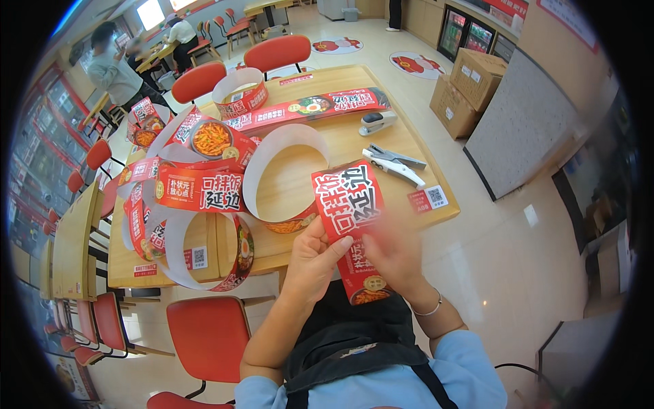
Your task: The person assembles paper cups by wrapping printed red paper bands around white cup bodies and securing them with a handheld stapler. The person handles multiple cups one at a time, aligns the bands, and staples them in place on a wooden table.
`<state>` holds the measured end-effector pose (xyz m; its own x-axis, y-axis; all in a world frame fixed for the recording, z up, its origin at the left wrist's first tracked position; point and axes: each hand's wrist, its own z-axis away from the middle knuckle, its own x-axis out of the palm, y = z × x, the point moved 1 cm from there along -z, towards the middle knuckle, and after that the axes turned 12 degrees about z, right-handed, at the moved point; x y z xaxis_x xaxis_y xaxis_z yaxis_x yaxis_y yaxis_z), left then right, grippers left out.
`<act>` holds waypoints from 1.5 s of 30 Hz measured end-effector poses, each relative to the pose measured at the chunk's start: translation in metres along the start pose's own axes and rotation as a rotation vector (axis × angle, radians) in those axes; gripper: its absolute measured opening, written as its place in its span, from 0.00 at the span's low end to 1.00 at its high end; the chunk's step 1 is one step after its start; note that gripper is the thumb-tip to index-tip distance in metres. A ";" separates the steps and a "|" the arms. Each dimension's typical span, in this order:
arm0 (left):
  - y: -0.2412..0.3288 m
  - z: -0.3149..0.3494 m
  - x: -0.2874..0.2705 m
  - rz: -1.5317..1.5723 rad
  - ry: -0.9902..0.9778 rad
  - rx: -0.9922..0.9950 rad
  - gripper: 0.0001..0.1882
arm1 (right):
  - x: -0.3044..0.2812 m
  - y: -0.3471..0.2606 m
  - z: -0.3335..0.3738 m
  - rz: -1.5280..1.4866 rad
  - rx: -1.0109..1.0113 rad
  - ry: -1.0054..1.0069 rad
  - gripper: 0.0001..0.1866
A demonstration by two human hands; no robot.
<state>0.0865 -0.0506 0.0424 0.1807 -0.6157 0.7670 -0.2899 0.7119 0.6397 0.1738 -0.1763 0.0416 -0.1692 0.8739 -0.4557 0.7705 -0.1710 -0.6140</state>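
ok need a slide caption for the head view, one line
Left fingers hold a red printed strip beside a wooden table bearing looped red bands; right fingers blurred.

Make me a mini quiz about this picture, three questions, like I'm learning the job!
1. Pick one: what is the left hand holding?
A) a cardboard box
B) a red printed strip
C) a chair
2. True or false: the black-topped stapler lies to the right of the curled red bands.
3. Fill in: the bracelet is on the person's ____ wrist.

Key: 1. B; 2. True; 3. right
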 end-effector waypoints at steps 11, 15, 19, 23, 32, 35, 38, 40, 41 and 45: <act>-0.002 -0.004 -0.004 -0.030 0.000 -0.001 0.20 | 0.001 0.001 -0.002 0.021 0.011 0.003 0.07; -0.002 -0.005 -0.004 -0.032 -0.004 -0.005 0.20 | 0.001 0.001 -0.001 0.014 0.020 0.003 0.07; -0.002 -0.005 -0.004 -0.038 -0.001 -0.003 0.19 | 0.001 0.001 -0.002 0.020 0.024 -0.004 0.07; -0.002 -0.005 -0.005 -0.036 0.000 -0.006 0.20 | 0.002 0.002 -0.002 0.025 0.022 -0.002 0.07; -0.003 -0.006 -0.007 -0.047 0.005 -0.017 0.21 | 0.004 0.002 -0.001 0.017 0.039 -0.002 0.06; -0.003 -0.007 -0.008 -0.045 0.009 -0.017 0.21 | 0.003 0.004 -0.001 0.037 0.029 -0.020 0.06; -0.003 -0.007 -0.009 -0.033 0.024 -0.030 0.20 | 0.007 -0.005 0.000 -0.098 0.169 0.066 0.06; -0.001 -0.007 -0.008 -0.014 0.038 -0.049 0.20 | 0.009 -0.006 0.000 -0.264 0.273 0.094 0.06; 0.000 -0.007 -0.008 -0.016 0.036 -0.044 0.21 | 0.010 -0.001 0.001 -0.356 0.305 0.072 0.06; -0.002 -0.009 -0.009 -0.062 0.029 0.013 0.19 | 0.005 0.006 0.001 -0.297 0.279 -0.109 0.06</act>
<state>0.0937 -0.0435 0.0349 0.2255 -0.6481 0.7274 -0.2891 0.6685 0.6852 0.1773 -0.1730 0.0349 -0.4342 0.8532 -0.2889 0.4853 -0.0486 -0.8730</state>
